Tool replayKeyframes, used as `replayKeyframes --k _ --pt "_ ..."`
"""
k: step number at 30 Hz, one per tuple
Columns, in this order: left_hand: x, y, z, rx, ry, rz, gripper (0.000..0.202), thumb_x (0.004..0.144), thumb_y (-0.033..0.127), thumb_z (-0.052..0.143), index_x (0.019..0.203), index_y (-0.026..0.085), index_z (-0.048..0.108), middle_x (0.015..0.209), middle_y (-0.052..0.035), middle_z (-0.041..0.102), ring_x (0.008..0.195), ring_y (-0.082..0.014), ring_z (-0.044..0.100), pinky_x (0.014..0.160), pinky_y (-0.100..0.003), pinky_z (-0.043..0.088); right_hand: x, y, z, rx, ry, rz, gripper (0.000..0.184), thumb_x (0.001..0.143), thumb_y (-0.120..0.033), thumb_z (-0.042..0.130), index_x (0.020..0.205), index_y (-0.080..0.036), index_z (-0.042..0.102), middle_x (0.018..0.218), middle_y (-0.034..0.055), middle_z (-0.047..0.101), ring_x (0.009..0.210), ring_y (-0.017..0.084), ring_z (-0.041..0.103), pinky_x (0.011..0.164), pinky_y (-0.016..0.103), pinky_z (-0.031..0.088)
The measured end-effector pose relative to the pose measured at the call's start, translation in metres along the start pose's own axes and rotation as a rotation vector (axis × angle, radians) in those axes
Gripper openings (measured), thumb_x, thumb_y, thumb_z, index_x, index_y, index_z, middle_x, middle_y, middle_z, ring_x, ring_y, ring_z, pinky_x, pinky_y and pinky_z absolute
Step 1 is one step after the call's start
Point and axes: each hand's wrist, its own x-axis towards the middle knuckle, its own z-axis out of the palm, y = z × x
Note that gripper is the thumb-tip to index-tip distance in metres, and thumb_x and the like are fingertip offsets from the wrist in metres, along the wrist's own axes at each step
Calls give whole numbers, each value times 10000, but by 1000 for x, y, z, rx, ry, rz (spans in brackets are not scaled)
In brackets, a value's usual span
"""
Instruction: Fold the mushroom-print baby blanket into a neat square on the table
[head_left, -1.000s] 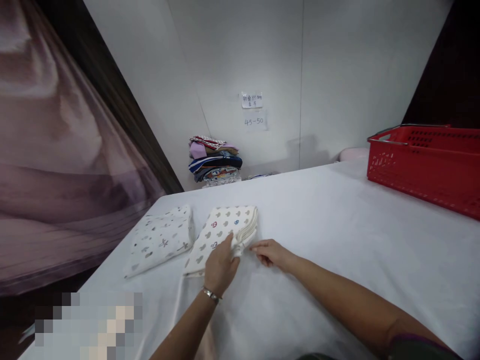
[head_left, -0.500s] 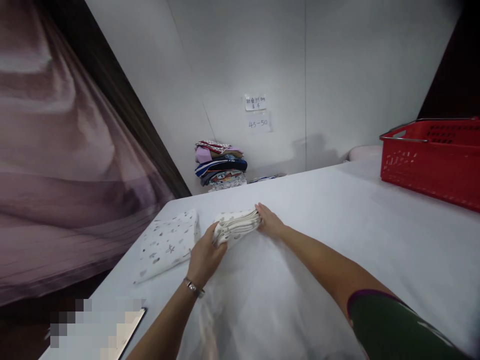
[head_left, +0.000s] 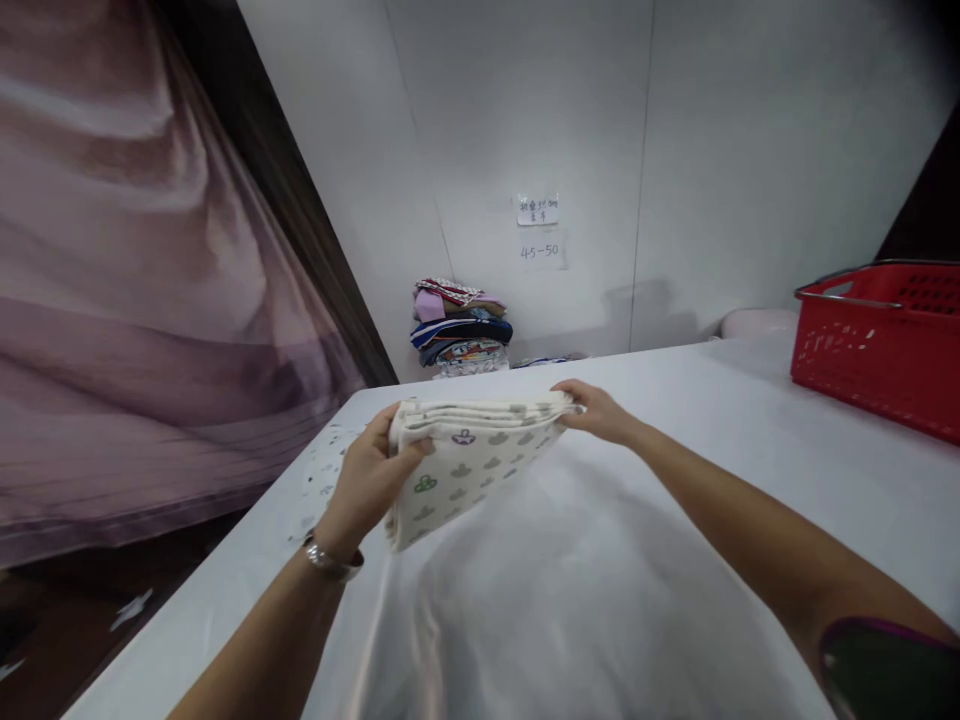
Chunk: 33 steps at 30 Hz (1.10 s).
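Observation:
Between my hands, above the white table, is a folded cloth point(head_left: 469, 470), cream white with grey mouse-head shapes and a green one. Its layered fold faces up and its printed side hangs towards me. My left hand point(head_left: 379, 465) grips the upper left corner, thumb on the near face, with a metal bracelet on the wrist. At the upper right corner my right hand point(head_left: 596, 410) pinches the layers between thumb and fingers. Partly behind my left hand lies a second white cloth point(head_left: 319, 475) with small grey prints, flat on the table.
The white table point(head_left: 720, 480) stretches to the right, where a red plastic basket point(head_left: 877, 350) stands. A pile of folded clothes point(head_left: 461, 330) sits against the wall under two paper notes point(head_left: 541, 250). A pink curtain point(head_left: 150, 300) hangs at the left.
The folded cloth has been lifted and tipped so its printed face shows, and my hands have moved apart along its top edge. The view has shifted left.

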Motion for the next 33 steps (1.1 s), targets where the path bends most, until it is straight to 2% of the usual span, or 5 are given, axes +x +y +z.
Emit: replayKeyframes --k 4,7,15,23,33 --pt "-13 16 -3 -403 -109 -154 564 662 392 628 1169 168 523 941 -66 672 834 -234 629 692 -340 525 -12 -66 -56 263 52 102 616 665 -257 697 1231 -237 454 929 34 626 788 164 612 670 286 504" --pt "-22 2 15 -541 -223 -309 475 684 382 603 1093 140 580 854 -93 686 787 -246 643 658 -354 532 -14 -75 -73 283 48 236 677 676 -278 704 1288 -255 416 845 29 635 693 152 614 616 279 506" --pt "-39 -104 88 -338 -256 -662 286 691 311 594 905 121 600 833 -86 686 753 -190 641 652 -299 515 -43 56 1 44 -42 709 470 678 -336 691 1094 -151 574 820 59 635 652 144 583 566 238 458" --pt "-26 -132 90 292 -120 -235 530 732 394 552 1201 157 484 1229 -110 529 1074 -218 529 934 -358 406 -56 88 15 -106 23 621 484 730 -412 606 1148 -174 550 1014 80 617 854 191 585 769 296 447" --pt "-10 -138 104 492 -197 162 173 786 297 507 869 213 632 1065 -56 596 1041 -200 511 941 -370 401 -52 90 25 -306 -45 259 83 738 -253 528 765 -207 591 1124 48 580 1035 201 522 904 342 370"
